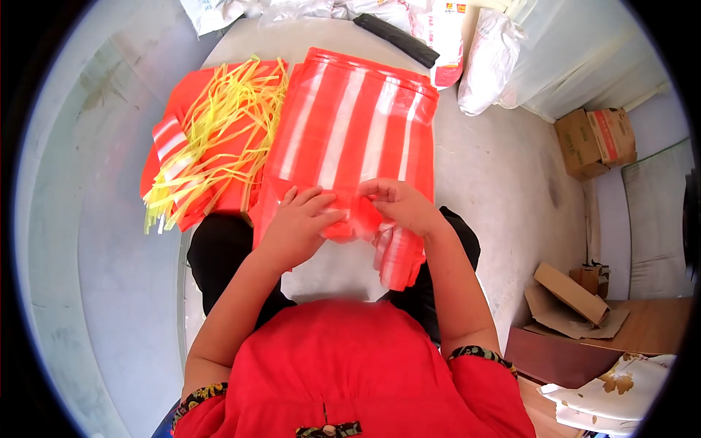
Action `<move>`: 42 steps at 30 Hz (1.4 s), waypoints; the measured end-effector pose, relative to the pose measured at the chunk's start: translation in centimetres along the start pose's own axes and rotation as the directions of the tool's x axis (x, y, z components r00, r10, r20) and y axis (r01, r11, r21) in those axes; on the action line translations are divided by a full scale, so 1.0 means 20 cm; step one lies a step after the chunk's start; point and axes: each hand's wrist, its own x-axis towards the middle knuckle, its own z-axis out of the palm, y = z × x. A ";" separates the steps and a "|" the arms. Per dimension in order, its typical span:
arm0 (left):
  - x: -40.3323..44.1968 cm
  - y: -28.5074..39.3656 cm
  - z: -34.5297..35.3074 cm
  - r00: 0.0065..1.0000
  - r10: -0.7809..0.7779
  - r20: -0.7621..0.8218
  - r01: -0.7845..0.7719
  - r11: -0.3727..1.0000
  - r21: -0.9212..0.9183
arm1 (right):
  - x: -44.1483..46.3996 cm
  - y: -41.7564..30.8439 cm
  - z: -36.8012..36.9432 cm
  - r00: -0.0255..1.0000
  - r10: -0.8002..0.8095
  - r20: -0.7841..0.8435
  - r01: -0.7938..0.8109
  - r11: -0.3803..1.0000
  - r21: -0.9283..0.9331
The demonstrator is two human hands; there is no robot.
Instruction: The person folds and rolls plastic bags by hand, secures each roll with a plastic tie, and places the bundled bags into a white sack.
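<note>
A stack of red-and-white striped plastic bags lies in front of me, its near end reaching toward my lap. My left hand rests on the near left part of the top bag, fingers apart and pressing the plastic. Close by on the right, my right hand has its fingers curled and pinches the bag's near edge. Below that hand, a crumpled striped end of plastic hangs down. To the left, yellow plastic strips lie loosely across a red pile of plastic, beside a folded striped bag.
At the back lie a black roll and white plastic sacks. Cardboard boxes stand by the right wall. Opened cardboard rests on a brown wooden surface at lower right, near a flowered white cloth.
</note>
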 end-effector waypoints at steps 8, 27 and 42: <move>0.01 -0.01 0.01 1.000 0.027 -0.008 -0.027 0.999 0.022 | 0.03 -0.04 0.07 0.996 -0.051 -0.071 0.039 0.986 -0.163; -0.05 0.01 -0.01 0.982 0.080 -0.173 -0.082 0.997 -0.004 | 0.07 -0.11 0.21 0.934 -0.277 -0.225 0.123 0.841 -0.527; 0.09 -0.01 -0.02 0.972 0.132 -0.196 -0.151 0.985 -0.087 | 0.09 -0.06 0.22 0.926 -0.332 -0.182 0.164 0.785 -0.598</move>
